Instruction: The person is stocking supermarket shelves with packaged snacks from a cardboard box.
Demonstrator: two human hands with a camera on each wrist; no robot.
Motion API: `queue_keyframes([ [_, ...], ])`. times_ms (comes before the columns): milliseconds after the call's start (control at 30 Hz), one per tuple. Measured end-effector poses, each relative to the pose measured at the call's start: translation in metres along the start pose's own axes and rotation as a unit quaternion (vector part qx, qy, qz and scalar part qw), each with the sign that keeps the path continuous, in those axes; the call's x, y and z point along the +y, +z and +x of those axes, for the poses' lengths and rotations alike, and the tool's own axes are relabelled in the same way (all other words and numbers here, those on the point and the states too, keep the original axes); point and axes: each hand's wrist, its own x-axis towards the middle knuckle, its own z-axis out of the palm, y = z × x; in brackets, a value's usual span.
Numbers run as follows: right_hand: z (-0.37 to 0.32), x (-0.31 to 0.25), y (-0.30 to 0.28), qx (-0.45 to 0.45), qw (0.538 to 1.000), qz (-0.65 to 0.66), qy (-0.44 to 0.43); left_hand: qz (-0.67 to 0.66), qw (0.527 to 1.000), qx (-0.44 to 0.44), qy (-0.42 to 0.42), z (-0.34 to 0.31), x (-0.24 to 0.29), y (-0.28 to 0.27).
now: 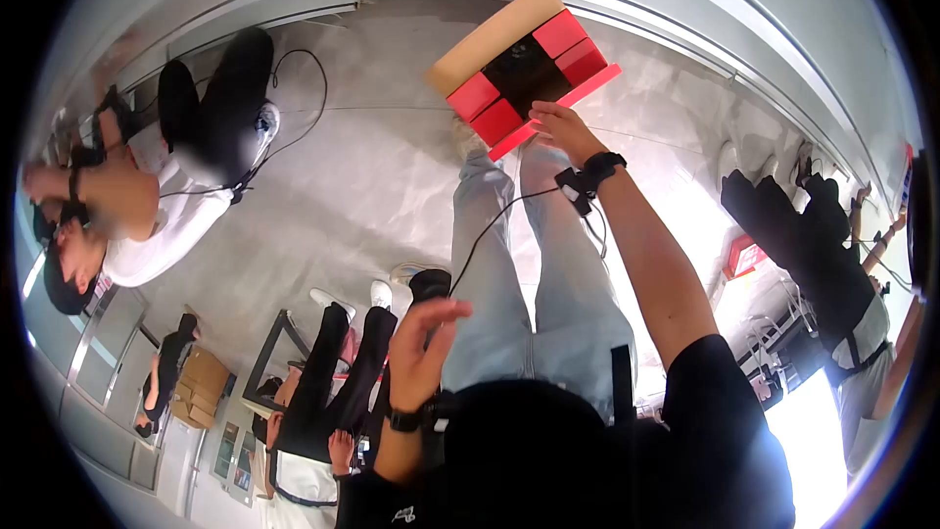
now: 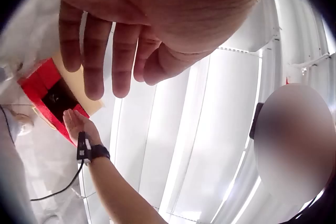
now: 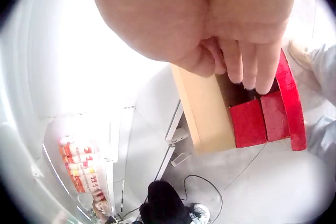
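A red box-like piece (image 1: 495, 123) with a tan board (image 1: 494, 44) along its far side appears beyond the person's feet in the head view. Its middle is a dark recess (image 1: 524, 67), with red blocks at both ends. The right hand (image 1: 563, 129) is at its near red edge, fingers extended and overlapping the dark recess in the right wrist view. That hand appears to hold nothing; its palm hides part of the piece. Held up near the body, the left hand (image 1: 421, 358) has loosely bent fingers and carries nothing. In the left wrist view its fingers (image 2: 123, 61) hang apart from the piece.
A person with a cable sits or crouches at left (image 1: 137, 206). Others are at lower left and right (image 1: 808, 235). A cardboard box (image 1: 200, 387) stands far left. A cable (image 1: 490, 225) runs from the right wrist across the legs. A white wall edge (image 1: 676, 29) borders the floor.
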Motion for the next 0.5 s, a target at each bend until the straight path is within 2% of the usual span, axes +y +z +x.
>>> queue_keyframes([
  [67,0.042,0.028,-0.002,0.017,0.997,-0.022,-0.065,-0.011,1.000,0.009,-0.025,0.003,-0.005,-0.001],
  [133,0.091,0.049,0.006,0.037,0.996,-0.025,-0.078,-0.027,0.998,0.024,-0.054,0.006,-0.014,-0.002],
  [233,0.144,0.064,0.022,0.101,0.963,-0.213,-0.128,-0.051,0.994,0.059,-0.080,0.009,-0.030,-0.005],
  [367,0.203,0.076,0.033,0.097,0.942,-0.285,-0.145,-0.062,0.989,0.099,-0.093,0.027,-0.052,-0.010],
  [467,0.202,0.073,0.041,0.008,0.924,-0.377,-0.063,-0.056,0.984,0.122,-0.113,0.035,-0.063,-0.015],
  [500,0.191,0.070,0.048,0.046,0.921,-0.377,-0.086,-0.053,0.983,0.129,-0.117,0.035,-0.067,-0.017],
])
